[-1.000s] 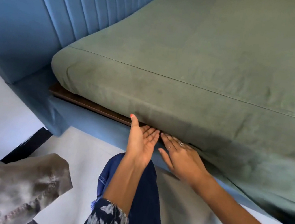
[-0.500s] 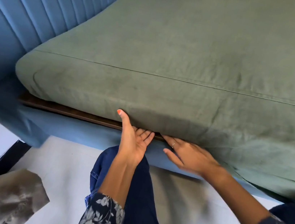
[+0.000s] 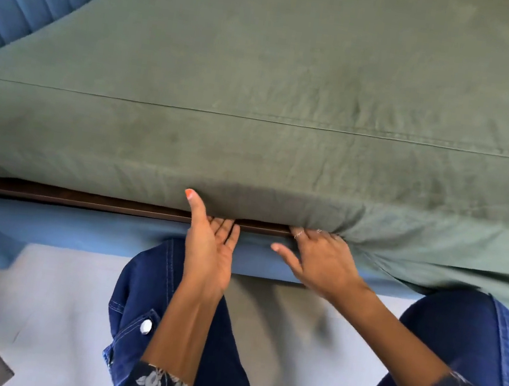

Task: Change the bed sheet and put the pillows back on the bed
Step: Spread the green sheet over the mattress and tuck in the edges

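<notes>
Head view showed the olive-green fitted cotton sheet point(image 3: 294, 84) covering the mattress. Left hand point(image 3: 209, 248) and right hand point(image 3: 322, 261), both flat-fingered, tucked its near edge above the dark wooden bed frame point(image 3: 66, 197). Risk: loose fabric rightward could pull free.

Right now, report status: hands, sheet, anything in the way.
Left hand and right hand open, fingers tucking under mattress edge. Green sheet on; loose right of right hand. Wooden frame below; no obstruction seen.
</notes>
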